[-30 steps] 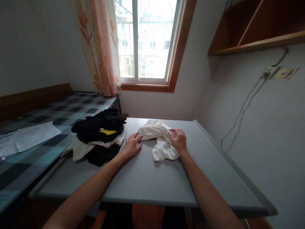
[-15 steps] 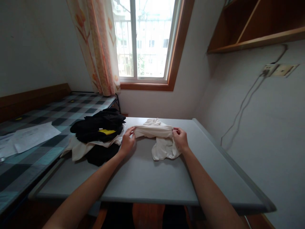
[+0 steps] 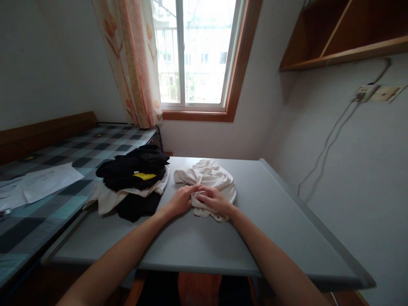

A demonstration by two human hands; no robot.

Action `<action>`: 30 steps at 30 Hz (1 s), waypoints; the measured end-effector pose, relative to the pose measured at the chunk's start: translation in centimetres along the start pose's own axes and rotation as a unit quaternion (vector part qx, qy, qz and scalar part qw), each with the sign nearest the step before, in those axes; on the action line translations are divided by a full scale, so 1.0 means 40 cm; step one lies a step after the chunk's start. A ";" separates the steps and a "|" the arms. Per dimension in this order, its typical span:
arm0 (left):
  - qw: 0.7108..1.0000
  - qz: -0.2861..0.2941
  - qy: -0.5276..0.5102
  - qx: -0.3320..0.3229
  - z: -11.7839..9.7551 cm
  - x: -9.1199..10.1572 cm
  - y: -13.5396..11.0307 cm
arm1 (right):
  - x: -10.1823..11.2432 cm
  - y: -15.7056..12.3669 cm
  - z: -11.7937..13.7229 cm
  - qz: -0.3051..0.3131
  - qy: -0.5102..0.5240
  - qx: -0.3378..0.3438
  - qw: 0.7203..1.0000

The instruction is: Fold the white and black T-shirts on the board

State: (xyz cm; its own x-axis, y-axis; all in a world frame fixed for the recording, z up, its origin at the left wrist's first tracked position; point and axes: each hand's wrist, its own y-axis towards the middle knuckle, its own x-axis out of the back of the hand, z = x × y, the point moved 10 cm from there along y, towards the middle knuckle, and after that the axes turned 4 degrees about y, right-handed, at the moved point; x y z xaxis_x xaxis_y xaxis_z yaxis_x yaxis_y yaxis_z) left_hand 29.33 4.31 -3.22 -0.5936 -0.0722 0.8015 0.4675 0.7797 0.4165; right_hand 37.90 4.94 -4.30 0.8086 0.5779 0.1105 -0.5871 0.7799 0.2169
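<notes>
A crumpled white garment [image 3: 218, 180] lies bunched on the grey table in front of me; it looks like a shirt, though its shape is partly lost in the folds. My left hand [image 3: 182, 199] is at its near left edge, fingers closed on the cloth. Right beside it, with fingertips meeting the left ones, my right hand [image 3: 214, 199] curls around a fold of the same garment. Some fingertips are hidden in the fabric. Part of the garment spreads beyond my hands toward the window.
Left on the table [image 3: 197, 250] is a pile of black clothes [image 3: 134, 168] with a yellow patch and white cloth [image 3: 110, 197] beneath. A checked bed [image 3: 60, 148] with papers [image 3: 47, 182] stands alongside. A wall shelf [image 3: 344, 55] and power cable [image 3: 325, 146] are at right.
My hands have come together from either end of the stretched garment and moved nearer to me. The white cloth has gone from a taut strip to a bunched heap.
</notes>
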 end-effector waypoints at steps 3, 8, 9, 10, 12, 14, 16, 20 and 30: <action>1.000 0.010 0.014 0.023 0.012 -0.001 -0.001 | 0.064 -0.003 0.014 -0.082 -0.070 0.028 0.994; 0.997 -0.042 0.008 0.061 0.038 0.033 0.001 | 0.190 -0.032 0.060 -0.184 -0.404 0.058 0.894; 0.995 -0.067 -0.002 0.077 0.051 0.049 0.001 | 0.206 -0.036 0.054 -0.182 -0.452 0.040 0.872; 0.990 -0.098 -0.015 0.098 0.066 0.067 0.000 | 0.222 -0.039 0.044 -0.182 -0.488 0.016 0.853; 0.974 -0.168 -0.047 0.142 0.104 0.108 -0.008 | 0.253 -0.048 0.030 -0.190 -0.530 -0.029 0.826; 0.954 -0.228 -0.088 0.177 0.139 0.137 -0.020 | 0.281 -0.057 0.034 -0.218 -0.537 -0.050 0.813; 0.937 -0.258 -0.134 0.193 0.163 0.144 -0.026 | 0.309 -0.068 0.052 -0.272 -0.508 -0.048 0.816; 0.926 -0.210 -0.243 0.197 0.169 0.089 -0.015 | 0.337 -0.078 0.068 -0.339 -0.398 -0.023 0.852; 0.971 -0.058 -0.220 0.067 0.024 0.024 0.000 | 0.065 -0.035 0.113 -0.136 -0.479 0.162 0.852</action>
State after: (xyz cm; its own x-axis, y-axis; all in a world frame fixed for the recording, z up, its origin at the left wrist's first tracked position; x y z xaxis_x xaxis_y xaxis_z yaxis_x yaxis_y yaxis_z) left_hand 28.12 4.84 -2.87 -0.8739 0.0851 0.4785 0.3079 0.8587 0.4097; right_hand 40.99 4.27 0.09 0.6656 -0.1949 0.7204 -0.4570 0.6567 0.5999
